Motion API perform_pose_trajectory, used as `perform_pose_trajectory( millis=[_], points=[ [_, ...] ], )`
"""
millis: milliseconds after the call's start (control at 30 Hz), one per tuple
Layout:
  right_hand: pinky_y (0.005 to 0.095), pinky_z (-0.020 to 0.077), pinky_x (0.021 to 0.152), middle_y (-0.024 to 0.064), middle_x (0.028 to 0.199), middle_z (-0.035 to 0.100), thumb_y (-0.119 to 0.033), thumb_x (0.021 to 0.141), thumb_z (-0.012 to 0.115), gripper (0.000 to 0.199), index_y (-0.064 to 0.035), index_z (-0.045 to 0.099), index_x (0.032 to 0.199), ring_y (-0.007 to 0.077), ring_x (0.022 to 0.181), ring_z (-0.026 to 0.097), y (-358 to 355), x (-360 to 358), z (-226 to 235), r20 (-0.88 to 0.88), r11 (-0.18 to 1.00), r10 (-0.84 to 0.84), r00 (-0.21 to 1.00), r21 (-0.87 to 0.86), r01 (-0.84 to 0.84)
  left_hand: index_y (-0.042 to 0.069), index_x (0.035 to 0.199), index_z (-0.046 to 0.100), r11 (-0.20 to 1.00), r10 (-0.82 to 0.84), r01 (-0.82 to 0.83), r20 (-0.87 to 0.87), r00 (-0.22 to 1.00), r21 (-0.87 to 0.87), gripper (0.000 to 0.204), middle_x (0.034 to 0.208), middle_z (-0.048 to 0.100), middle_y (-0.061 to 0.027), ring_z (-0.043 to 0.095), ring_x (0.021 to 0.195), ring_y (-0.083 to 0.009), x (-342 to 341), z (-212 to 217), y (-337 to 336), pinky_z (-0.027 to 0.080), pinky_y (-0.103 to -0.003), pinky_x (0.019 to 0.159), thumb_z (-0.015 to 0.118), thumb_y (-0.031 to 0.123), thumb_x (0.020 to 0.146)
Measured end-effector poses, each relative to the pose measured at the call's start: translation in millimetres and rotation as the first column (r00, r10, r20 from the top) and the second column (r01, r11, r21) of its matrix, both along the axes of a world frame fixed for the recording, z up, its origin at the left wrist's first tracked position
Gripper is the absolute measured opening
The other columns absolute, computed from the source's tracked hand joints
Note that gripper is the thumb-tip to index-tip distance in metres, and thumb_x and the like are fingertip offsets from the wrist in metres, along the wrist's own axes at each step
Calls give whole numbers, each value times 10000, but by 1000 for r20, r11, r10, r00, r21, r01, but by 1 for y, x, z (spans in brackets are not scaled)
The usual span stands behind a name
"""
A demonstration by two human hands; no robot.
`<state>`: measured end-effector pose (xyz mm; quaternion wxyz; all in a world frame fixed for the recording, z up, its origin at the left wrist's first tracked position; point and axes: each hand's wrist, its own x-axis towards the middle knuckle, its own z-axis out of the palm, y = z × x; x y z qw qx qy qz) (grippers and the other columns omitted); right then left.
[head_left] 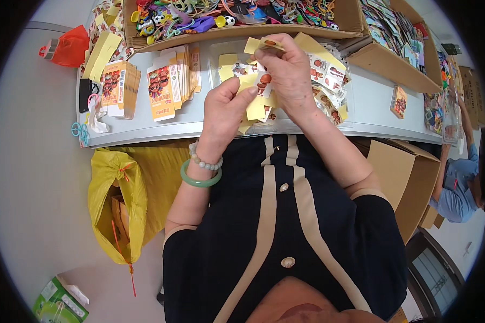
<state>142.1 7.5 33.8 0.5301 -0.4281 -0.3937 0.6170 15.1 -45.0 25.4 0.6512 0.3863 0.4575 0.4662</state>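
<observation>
We held a small sticker pinched between both hands, left hand and right hand, above the sticker pile, keeping it clear for handling.

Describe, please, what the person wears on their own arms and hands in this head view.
Both hands are bare, without gloves. The left hand has two bracelets at its wrist: a pale beaded bracelet and a green bangle. The right hand wears nothing. Short dark sleeves have beige trim.

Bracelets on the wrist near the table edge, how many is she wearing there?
2, both on the left wrist below the left hand: a pale beaded bracelet nearer the hand, and a green bangle just behind it. The right wrist shows none, though its underside is hidden.
</observation>
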Motion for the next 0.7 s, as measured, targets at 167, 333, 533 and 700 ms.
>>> perform_pose_trajectory(
  millis=[167, 333, 533, 700],
  points=[
    [171, 400, 552, -6, 759, 603, -34, 836, 578, 124, -59, 581, 957, 40, 673, 539, 25, 4, -10, 121, 950, -216, 969, 254, 181, 0, 935, 588, 986, 112, -109, -13, 994, 128, 105, 787, 616, 1, 522, 624, -17, 0, -2, -3, 437, -179, 542, 547, 94, 910],
    [171, 365, 541, -27, 724, 582, -105, 808, 630, 106, -67, 621, 906, 30, 660, 524, 12, 32, 26, 310, 991, -16, 950, 129, -26, 33, 928, 591, 972, 237, -236, 6, 972, -14, 128, 748, 625, -19, 509, 502, -30, -17, 0, 0, 410, -154, 453, 542, 151, 922],
    [203, 440, 622, -8, 794, 590, -99, 771, 682, 233, -32, 600, 978, 61, 704, 548, -5, 15, 2, 225, 897, 439, 870, -162, -411, 22, 949, 602, 949, 315, -316, 119, 942, -10, 156, 716, 604, 3, 498, 524, -28, 0, 9, 2, 408, -152, 473, 564, 169, 916],
    [215, 440, 591, -2, 712, 589, -97, 767, 684, 161, -41, 628, 907, 57, 665, 543, -7, 10, 1, 579, 913, 396, 713, -164, -374, 31, 932, 599, 828, 528, -488, -89, 845, 277, 127, 686, 548, 33, 476, 534, -25, 1, 0, 1, 394, -159, 479, 542, 144, 923]
  ],
)
